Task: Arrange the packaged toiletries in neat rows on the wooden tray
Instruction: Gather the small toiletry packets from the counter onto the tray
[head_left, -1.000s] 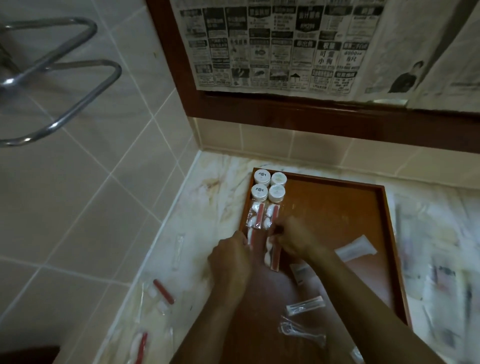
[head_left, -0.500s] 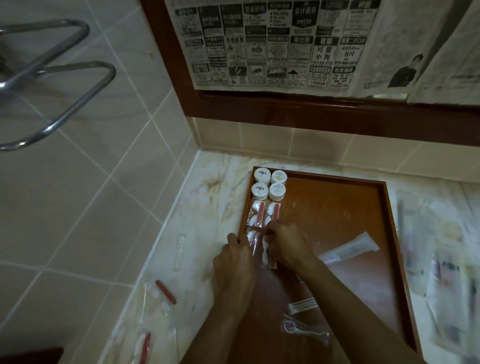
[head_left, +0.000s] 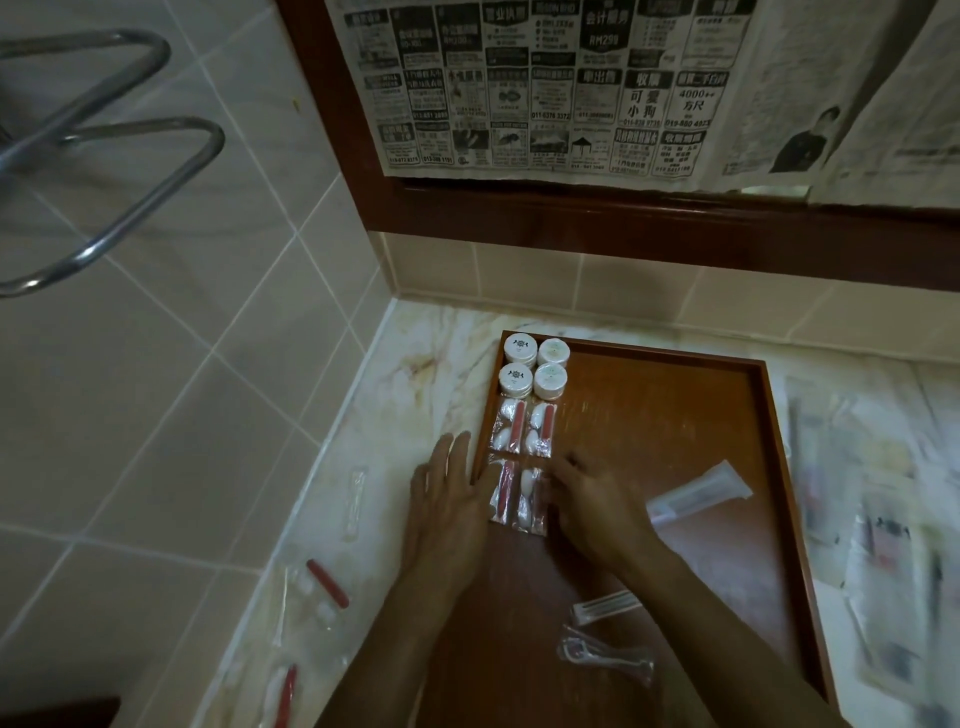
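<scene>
Clear-wrapped toiletry packets with red sticks and white pads (head_left: 518, 496) lie in the red-brown wooden tray (head_left: 769, 441) just below four white round jars (head_left: 534, 366), flanked by the left hand (head_left: 449, 501) and right hand (head_left: 597, 501), both spread flat, apparently squaring the row

A single head-worn view looks forward and steeply down from above the person's own arms, near enough that both forearms enter from the bottom edge; it faces the corner where the marble counter (head_left: 415, 395) meets the tiled wall; the wooden tray (head_left: 769, 447) lies centre-right, close below the lens; the wide angle bends the chrome rail (head_left: 156, 171) at upper left and takes in the newspaper-covered mirror (head_left: 545, 88) along the top; no second view shares the scene.
</scene>
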